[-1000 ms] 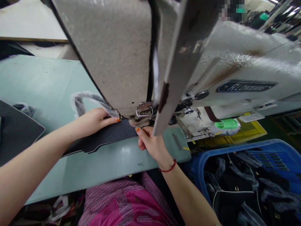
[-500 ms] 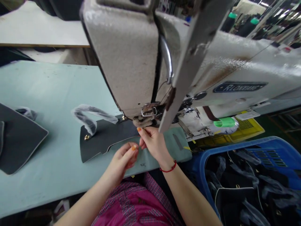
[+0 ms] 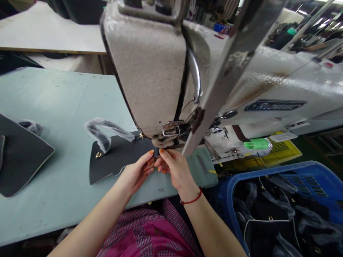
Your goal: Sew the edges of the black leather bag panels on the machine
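Note:
A black leather-like bag panel [image 3: 107, 162] with a pale edge lies on the green tabletop, its right end under the head of a sewing machine [image 3: 144, 78]. A handle wrapped in clear plastic [image 3: 102, 125] arches from its gold fittings. My left hand [image 3: 136, 175] pinches the panel's near edge between thumb and fingers. Close beside it, my right hand [image 3: 177, 169] pinches the same edge just below the machine head, thumb on top. The needle and presser foot are hidden behind the machine's parts and my fingers.
More black panels [image 3: 24, 157] rest at the left of the green table [image 3: 61, 96]. To the right stands a blue basket [image 3: 230, 200] with several black pieces in it, behind it a yellow crate [image 3: 286, 150]. A metal bar [image 3: 222, 78] slants before the machine.
My left hand has moved up and right to the panel's edge, beside my right hand. Both thumbs now press on the edge. The panel has barely shifted; the view has tilted slightly.

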Demonstrator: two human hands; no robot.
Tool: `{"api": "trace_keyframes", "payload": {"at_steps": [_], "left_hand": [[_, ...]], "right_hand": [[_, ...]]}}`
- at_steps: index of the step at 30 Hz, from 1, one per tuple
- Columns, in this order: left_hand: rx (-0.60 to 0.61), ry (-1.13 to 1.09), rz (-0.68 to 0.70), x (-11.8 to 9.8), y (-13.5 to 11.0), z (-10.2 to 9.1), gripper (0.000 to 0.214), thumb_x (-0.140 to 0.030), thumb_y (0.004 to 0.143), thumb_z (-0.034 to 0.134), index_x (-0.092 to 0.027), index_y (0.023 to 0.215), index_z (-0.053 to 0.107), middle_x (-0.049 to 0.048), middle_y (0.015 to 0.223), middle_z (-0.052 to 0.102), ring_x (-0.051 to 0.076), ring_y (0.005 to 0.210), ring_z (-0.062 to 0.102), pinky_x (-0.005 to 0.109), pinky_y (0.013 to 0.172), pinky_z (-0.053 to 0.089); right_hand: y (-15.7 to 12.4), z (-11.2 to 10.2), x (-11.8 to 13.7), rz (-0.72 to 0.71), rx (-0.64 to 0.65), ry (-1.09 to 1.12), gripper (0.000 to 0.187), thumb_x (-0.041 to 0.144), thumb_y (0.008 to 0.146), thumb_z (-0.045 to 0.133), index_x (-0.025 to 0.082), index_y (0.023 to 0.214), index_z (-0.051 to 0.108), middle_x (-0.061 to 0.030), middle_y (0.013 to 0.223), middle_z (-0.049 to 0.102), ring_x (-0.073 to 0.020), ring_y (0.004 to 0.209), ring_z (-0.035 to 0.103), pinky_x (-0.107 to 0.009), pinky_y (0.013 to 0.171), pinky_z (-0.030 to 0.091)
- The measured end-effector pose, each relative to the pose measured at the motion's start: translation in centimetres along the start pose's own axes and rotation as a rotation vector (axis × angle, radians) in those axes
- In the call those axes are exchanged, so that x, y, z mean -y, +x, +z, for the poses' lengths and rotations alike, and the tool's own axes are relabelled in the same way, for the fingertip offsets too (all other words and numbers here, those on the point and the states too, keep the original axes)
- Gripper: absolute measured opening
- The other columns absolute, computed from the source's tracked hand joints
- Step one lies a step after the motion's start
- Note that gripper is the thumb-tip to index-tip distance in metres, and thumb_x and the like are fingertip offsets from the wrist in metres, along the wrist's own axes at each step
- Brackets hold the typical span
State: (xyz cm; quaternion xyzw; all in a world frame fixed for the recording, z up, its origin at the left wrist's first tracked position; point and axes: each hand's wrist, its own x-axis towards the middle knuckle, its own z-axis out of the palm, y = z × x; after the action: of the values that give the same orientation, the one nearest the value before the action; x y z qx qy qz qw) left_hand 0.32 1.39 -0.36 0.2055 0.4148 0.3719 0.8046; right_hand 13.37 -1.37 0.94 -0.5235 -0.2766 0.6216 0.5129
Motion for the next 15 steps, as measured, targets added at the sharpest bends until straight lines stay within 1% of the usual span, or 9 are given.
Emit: {"api": "trace_keyframes", "payload": {"at_steps": [3, 5, 7, 9, 12, 15], "left_hand": [[-0.007, 0.067, -0.028, -0.18, 0.31, -0.33, 0.046, -0.047, 0.06, 0.087, -0.015, 0.058, 0.054, -0.0054, 0.054, 0.042, 0.007, 0.051, 0.029, 0.018, 0.044, 0.03], [-0.036, 0.14, -0.056, -0.3, 0.45, -0.6, 0.047, -0.051, 0.06, 0.087, -0.014, 0.06, 0.057, -0.0043, 0.056, 0.046, 0.007, 0.052, 0.031, 0.018, 0.045, 0.03], [-0.079, 0.198, -0.067, -0.42, 0.45, -0.76, 0.049, -0.054, 0.056, 0.087, -0.013, 0.063, 0.06, -0.0035, 0.058, 0.049, 0.007, 0.054, 0.034, 0.018, 0.046, 0.03], [-0.114, 0.232, -0.043, -0.56, 0.37, -0.78, 0.051, -0.055, 0.052, 0.089, -0.013, 0.063, 0.062, -0.0035, 0.057, 0.05, 0.008, 0.055, 0.036, 0.019, 0.048, 0.031], [-0.111, 0.256, -0.022, -0.78, 0.25, -0.64, 0.051, -0.056, 0.051, 0.089, -0.014, 0.058, 0.061, -0.0043, 0.053, 0.047, 0.008, 0.056, 0.036, 0.02, 0.05, 0.032], [-0.078, 0.252, -0.03, -0.91, 0.26, -0.44, 0.049, -0.055, 0.052, 0.088, -0.015, 0.057, 0.061, -0.005, 0.052, 0.045, 0.009, 0.055, 0.035, 0.021, 0.051, 0.033]], "right_hand": [[0.05, 0.19, -0.11, -0.078, -0.021, -0.061, 0.039, 0.049, 0.084, 0.064, 0.015, 0.065, 0.064, -0.0024, 0.061, 0.069, -0.0072, 0.046, 0.056, -0.016, 0.044, 0.037], [0.04, 0.2, -0.05, -0.119, -0.033, -0.126, 0.036, 0.046, 0.086, 0.062, 0.015, 0.068, 0.064, -0.0022, 0.062, 0.069, -0.0079, 0.047, 0.057, -0.016, 0.044, 0.039], [-0.05, 0.14, 0.14, -0.144, -0.035, -0.186, 0.034, 0.043, 0.088, 0.06, 0.015, 0.07, 0.065, -0.0021, 0.062, 0.069, -0.0083, 0.048, 0.059, -0.016, 0.045, 0.04], [-0.21, 0.02, 0.42, -0.155, -0.024, -0.225, 0.033, 0.042, 0.089, 0.058, 0.015, 0.071, 0.065, -0.0018, 0.062, 0.07, -0.0083, 0.048, 0.06, -0.016, 0.046, 0.041], [-0.45, -0.23, 0.71, -0.155, 0.014, -0.247, 0.033, 0.042, 0.091, 0.056, 0.015, 0.073, 0.065, -0.0017, 0.063, 0.07, -0.0085, 0.048, 0.06, -0.016, 0.045, 0.041], [-0.61, -0.42, 0.74, -0.146, 0.025, -0.231, 0.031, 0.042, 0.09, 0.057, 0.015, 0.076, 0.065, -0.0013, 0.063, 0.069, -0.0087, 0.048, 0.061, -0.016, 0.045, 0.041]]}}
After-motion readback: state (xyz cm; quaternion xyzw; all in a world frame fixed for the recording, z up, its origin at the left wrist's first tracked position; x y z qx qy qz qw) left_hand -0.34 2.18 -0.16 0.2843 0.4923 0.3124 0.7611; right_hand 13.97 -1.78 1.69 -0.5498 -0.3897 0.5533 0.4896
